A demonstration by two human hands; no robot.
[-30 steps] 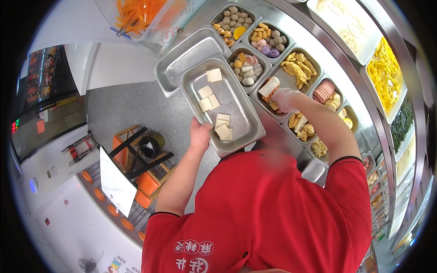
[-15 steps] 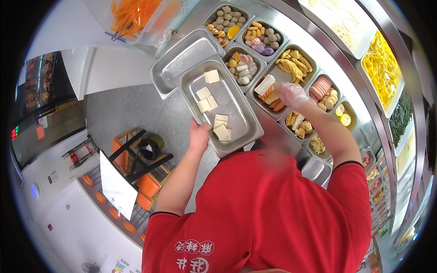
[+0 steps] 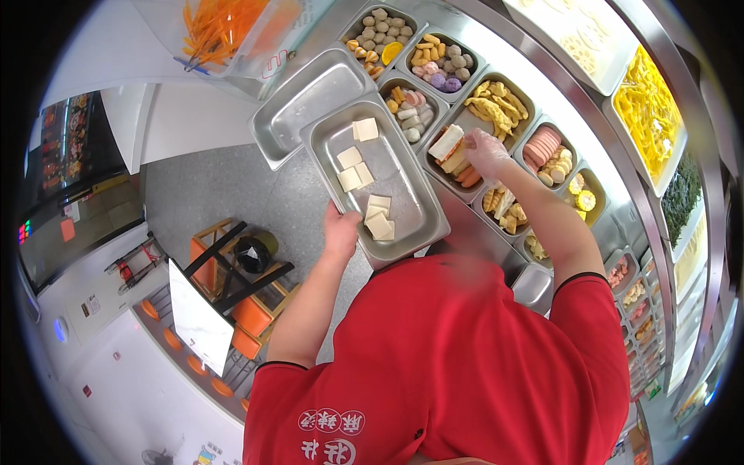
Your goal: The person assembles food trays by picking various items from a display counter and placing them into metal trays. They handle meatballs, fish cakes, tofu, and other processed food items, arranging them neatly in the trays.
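Note:
My left hand point(image 3: 342, 230) grips the near left rim of a metal tray point(image 3: 422, 203). Several pale square slices point(image 3: 350, 177) lie in it, in three small groups. My right hand point(image 3: 488, 155), in a clear plastic glove, is over a larger steel pan point(image 3: 465, 116). Its fingers are drawn together beside a white-topped block point(image 3: 447, 143); what they pinch, if anything, is hidden. Orange sticks point(image 3: 468, 177) lie below the fingers, and yellow wrinkled strips point(image 3: 498, 106) fill the pan's far end.
An empty-looking steel tray point(image 3: 283, 116) lies partly under the held one. Around the right hand stand pans of meatballs point(image 3: 384, 31), pink slices point(image 3: 542, 147) and corn pieces point(image 3: 585, 200). A metal shelf edge point(image 3: 577, 89) runs along the right. A bin point(image 3: 254, 253) stands on the floor.
My right hand has moved slightly left, closer to the white-topped block, with its fingers drawn in. The left hand and the tray stay almost where they were.

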